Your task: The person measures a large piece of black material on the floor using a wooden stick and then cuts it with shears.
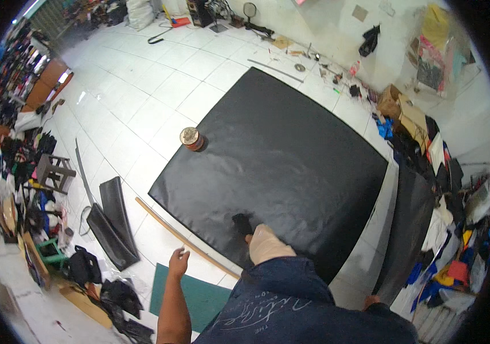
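A large black leather-like sheet [291, 143] lies spread on the tiled floor, slightly wrinkled, and my leg in beige shorts reaches over its near edge. My left hand [180, 262] hangs empty with loosely curled fingers, beside a long wooden stick [187, 238] and above a green cutting mat [196, 295]. At the lower right, my right hand [372, 300] grips the near end of a long black strip of material [408, 223], partly hidden by my dark shirt. A round tin [190, 137] stands on the big sheet's left edge.
A folded black piece [113, 223] lies left on the floor, near a small stool [55, 172] and a green stool [51, 252]. Heaps of cloth and scraps line both sides. Small tools and a cardboard box [389, 101] sit along the far right wall.
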The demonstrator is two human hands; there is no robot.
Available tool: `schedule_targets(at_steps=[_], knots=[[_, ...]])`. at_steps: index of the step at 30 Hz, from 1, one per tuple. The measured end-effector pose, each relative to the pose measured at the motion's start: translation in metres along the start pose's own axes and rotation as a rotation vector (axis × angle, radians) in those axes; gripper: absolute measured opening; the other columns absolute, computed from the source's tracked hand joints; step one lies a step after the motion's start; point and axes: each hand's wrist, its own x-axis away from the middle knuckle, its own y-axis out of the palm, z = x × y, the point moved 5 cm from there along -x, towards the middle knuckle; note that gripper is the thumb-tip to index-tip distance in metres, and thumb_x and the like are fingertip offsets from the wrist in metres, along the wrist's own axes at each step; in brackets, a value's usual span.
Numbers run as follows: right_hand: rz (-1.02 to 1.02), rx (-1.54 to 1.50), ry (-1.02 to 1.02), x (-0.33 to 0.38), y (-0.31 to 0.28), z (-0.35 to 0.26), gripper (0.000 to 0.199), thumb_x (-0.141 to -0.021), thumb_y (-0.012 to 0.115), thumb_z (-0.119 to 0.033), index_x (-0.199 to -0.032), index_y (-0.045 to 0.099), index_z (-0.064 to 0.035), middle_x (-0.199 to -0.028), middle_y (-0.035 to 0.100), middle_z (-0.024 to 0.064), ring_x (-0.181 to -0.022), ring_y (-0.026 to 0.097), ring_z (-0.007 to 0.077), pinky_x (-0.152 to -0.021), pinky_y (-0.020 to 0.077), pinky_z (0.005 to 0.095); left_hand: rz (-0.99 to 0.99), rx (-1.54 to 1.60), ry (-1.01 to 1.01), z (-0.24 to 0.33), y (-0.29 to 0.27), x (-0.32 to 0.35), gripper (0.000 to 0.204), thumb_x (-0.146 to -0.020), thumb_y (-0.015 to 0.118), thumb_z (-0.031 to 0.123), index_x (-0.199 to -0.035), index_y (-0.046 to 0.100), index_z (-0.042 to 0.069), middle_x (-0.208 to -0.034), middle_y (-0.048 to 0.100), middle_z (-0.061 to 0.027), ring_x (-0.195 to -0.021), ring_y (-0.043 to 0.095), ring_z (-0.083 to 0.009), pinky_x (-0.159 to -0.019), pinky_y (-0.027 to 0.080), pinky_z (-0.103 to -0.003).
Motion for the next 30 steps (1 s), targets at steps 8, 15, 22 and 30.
schedule_targets(at_steps=[8,15,22,30], knots=[[0.155,-0.116,0.011,0.086,-0.021,-0.218,0.029,-0.090,0.061,-0.022,-0.111,0.067,-0.0024,-0.114,0.066,0.0185,-0.103,0.065,0.0313,-0.084,0.0546,0.0434,-0.004,-0.162,-0.093,-0.222,-0.107,-0.077,0.019,-0.090,0.055,0.022,-0.088,0.063,0.005,-0.083,0.067,-0.0206,-0.079,0.064,-0.0394,-0.069,0.052,-0.052],[0.078,-0.255,0.263,0.202,-0.099,-0.423,0.027,-0.093,0.060,-0.023,-0.107,0.067,-0.0011,-0.114,0.067,0.0189,-0.102,0.066,0.0317,-0.082,0.0567,0.0438,-0.212,0.030,-0.538,-0.234,-0.235,-0.178,0.021,-0.086,0.058,0.021,-0.081,0.062,0.001,-0.072,0.060,-0.0135,-0.064,0.055,-0.0268,-0.059,0.045,-0.045],[0.190,-0.422,0.248,0.313,-0.180,-0.561,0.035,-0.092,0.060,-0.020,-0.123,0.060,-0.0030,-0.126,0.062,0.0176,-0.116,0.061,0.0345,-0.092,0.0523,0.0466,-0.147,0.174,-0.018,-0.097,-0.448,-0.478,0.026,-0.088,0.057,0.019,-0.096,0.059,-0.005,-0.071,0.056,-0.0074,-0.057,0.049,-0.0162,-0.051,0.041,-0.033],[0.202,-0.705,0.491,0.398,-0.201,-0.700,0.031,-0.095,0.053,-0.024,-0.118,0.064,-0.0067,-0.124,0.064,0.0146,-0.116,0.062,0.0324,-0.092,0.0530,0.0426,-0.210,0.030,0.283,0.193,-0.498,-0.694,0.040,-0.093,0.060,0.025,-0.125,0.054,0.001,-0.090,0.059,-0.0059,-0.069,0.055,-0.0135,-0.054,0.041,-0.026]])
